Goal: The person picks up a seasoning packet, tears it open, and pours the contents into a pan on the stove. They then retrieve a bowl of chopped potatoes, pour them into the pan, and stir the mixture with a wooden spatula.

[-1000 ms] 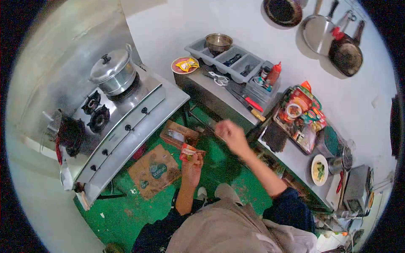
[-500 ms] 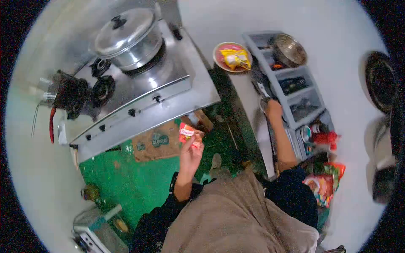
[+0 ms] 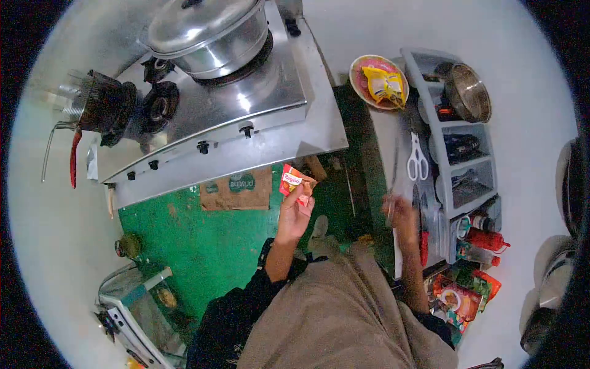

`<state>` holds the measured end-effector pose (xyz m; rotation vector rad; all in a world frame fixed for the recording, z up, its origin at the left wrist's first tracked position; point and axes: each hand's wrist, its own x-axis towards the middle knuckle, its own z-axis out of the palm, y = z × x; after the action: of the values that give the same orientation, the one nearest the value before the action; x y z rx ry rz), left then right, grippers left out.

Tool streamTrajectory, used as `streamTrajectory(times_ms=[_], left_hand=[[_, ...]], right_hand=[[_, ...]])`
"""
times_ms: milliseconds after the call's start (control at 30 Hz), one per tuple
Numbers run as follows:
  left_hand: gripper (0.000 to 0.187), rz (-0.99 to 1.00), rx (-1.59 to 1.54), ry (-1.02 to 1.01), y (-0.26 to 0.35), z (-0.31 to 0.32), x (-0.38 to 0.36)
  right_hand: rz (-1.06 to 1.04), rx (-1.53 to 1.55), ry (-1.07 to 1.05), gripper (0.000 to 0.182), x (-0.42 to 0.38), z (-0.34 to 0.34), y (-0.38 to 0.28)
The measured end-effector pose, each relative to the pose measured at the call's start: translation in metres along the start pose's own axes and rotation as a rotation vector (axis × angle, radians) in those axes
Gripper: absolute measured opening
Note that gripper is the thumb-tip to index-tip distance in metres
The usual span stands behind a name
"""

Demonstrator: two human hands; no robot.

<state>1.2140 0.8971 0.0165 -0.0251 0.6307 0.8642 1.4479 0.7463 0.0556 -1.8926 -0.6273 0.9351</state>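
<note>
My left hand (image 3: 295, 220) pinches a small red seasoning sachet (image 3: 292, 179) marked "Royco", held up over the green floor. Motion smears my right hand (image 3: 402, 215), which is over the narrow counter (image 3: 387, 126) on the right. A thin dark streak rises above its fingers, but I cannot make out whether it is held. White-handled scissors (image 3: 417, 161) lie just beyond that hand. Farther back on the counter, a yellow packet (image 3: 385, 86) rests on a pink plate (image 3: 362, 92).
A lidded steel pot (image 3: 215, 52) sits on the stove (image 3: 215, 117). Beside the counter stands a grey rack (image 3: 455, 212) with a metal bowl (image 3: 470, 92). Red bottle (image 3: 488, 238) and several packets (image 3: 458, 298) are at the right. Cardboard (image 3: 236, 189) lies on the floor.
My right hand has drawn back along the counter toward my body, away from the scissors, which are now in plain view. The left hand still grips the sachet. The camera view has shifted.
</note>
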Motion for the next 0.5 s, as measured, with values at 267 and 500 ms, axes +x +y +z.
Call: streamTrajectory(times_ms=[267,500], left_hand=[[0.021,0.020,0.025,0.093,-0.005,-0.075,0.040],[0.019,-0.010,-0.038,0.069,-0.017,-0.159,0.091]], right_hand=[[0.101,-0.216,-0.206,0.036,-0.055,0.141,0.096],[-0.093,-0.576,-0.198,0.068,-0.030,0.196,0.165]])
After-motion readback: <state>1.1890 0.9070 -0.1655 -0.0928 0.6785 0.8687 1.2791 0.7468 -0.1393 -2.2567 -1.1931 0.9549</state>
